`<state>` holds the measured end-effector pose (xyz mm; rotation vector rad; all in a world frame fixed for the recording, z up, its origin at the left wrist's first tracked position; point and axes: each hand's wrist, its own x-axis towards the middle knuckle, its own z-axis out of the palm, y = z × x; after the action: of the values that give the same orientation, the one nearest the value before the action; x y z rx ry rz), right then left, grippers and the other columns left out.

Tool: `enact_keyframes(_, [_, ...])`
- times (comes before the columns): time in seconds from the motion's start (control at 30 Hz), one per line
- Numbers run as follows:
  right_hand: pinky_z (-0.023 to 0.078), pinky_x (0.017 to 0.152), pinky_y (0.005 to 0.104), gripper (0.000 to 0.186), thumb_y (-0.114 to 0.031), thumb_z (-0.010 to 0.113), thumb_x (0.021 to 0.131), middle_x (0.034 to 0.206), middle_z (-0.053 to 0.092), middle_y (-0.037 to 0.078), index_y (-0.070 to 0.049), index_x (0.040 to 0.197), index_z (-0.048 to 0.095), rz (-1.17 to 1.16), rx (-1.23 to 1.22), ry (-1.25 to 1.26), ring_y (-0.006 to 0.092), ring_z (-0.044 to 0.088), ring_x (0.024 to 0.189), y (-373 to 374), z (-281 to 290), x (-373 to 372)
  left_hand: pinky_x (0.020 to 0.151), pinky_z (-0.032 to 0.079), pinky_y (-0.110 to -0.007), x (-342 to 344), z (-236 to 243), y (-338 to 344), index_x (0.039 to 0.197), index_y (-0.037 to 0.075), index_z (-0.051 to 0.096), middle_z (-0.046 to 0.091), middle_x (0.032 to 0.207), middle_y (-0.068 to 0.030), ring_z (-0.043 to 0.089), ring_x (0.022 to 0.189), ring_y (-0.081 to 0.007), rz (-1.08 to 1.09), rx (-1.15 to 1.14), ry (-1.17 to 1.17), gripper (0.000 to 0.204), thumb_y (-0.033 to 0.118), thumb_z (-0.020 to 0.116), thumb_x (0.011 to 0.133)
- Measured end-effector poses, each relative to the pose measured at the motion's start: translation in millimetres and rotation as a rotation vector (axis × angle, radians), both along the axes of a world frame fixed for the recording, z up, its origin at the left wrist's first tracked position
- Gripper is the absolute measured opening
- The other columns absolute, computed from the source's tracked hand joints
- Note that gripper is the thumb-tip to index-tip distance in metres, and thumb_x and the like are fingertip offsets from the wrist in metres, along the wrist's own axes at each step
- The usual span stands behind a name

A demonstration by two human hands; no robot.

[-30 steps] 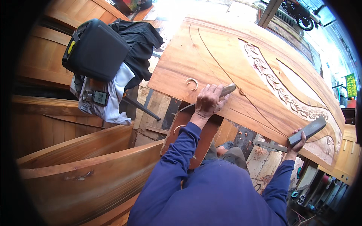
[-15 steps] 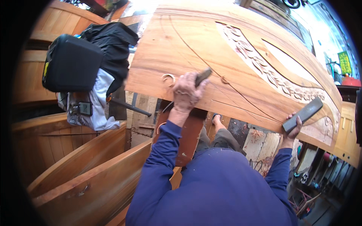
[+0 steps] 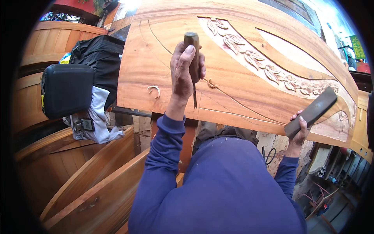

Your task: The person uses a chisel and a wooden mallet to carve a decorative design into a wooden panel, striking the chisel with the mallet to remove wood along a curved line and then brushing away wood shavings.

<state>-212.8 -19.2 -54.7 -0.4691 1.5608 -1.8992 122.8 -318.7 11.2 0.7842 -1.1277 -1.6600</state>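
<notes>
My left hand is closed round a chisel, held upright with the handle on top and the narrow blade pointing down over the wooden panel. My right hand grips a long dark rectangular block over the panel's lower right part. The panel has a band of carved leaves and long curved cut lines. A curled wood shaving lies left of my left hand, and another small curl sits on a cut line just right of it.
A black case, dark cloth, white cloth and a small device are piled at the left. Curved wooden boards stand at lower left. More panels and assorted clutter are at the right.
My left hand has risen and turned the chisel from a slanting to an upright position. My right hand still holds the block. The view has shifted, showing the panel higher up.
</notes>
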Motion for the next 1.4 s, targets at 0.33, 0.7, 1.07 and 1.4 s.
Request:
enact_keyframes(0.33, [0.059, 0.082, 0.0362, 0.07, 0.004, 0.071, 0.085, 0.12, 0.063, 0.015, -0.005, 0.149, 0.046, 0.098, 0.123, 0.36, 0.0221, 0.068, 0.094, -12.7, 35.8, 22.8, 0.043, 0.043, -0.025, -44.8, -10.2, -36.2, 0.117, 0.003, 0.058, 0.056, 0.07, -0.0076, 0.052, 0.048, -0.0128, -0.008, -0.067, 0.016, 0.049, 0.051, 0.062, 0.105])
enact_keyframes(0.7, [0.057, 0.088, 0.035, 0.073, 0.008, 0.074, 0.082, 0.121, 0.064, 0.014, -0.005, 0.148, 0.047, 0.108, 0.097, 0.294, 0.0209, 0.068, 0.099, -23.3, 46.8, 40.5, 0.041, 0.04, -0.023, -41.2, -12.8, -42.2, 0.11, 0.009, 0.059, 0.056, 0.067, -0.0043, 0.052, 0.046, -0.0104, 0.009, -0.007, 0.087, 0.039, 0.047, 0.064, 0.105])
enact_keyframes(1.07, [0.058, 0.088, 0.0367, 0.069, 0.006, 0.075, 0.084, 0.12, 0.064, 0.017, -0.001, 0.147, 0.047, 0.13, 0.039, 0.356, 0.0233, 0.07, 0.097, -64.1, 78.7, 52.1, 0.04, 0.04, -0.023, -36.2, -15.7, -43.1, 0.109, 0.01, 0.06, 0.056, 0.067, -0.0039, 0.052, 0.047, -0.0097, -0.007, -0.019, 0.122, 0.037, 0.047, 0.063, 0.106])
enact_keyframes(1.4, [0.06, 0.079, 0.0358, 0.052, -0.022, 0.078, 0.094, 0.112, 0.068, 0.015, -0.001, 0.137, 0.058, 0.147, -0.327, 0.25, 0.0221, 0.07, 0.093, -218.9, 156.1, 22.9, 0.04, 0.038, -0.021, -43.7, -18.3, -32.8, 0.108, 0.008, 0.061, 0.055, 0.067, -0.0002, 0.049, 0.048, -0.0057, 0.094, -0.068, 0.152, 0.031, 0.035, 0.074, 0.102])
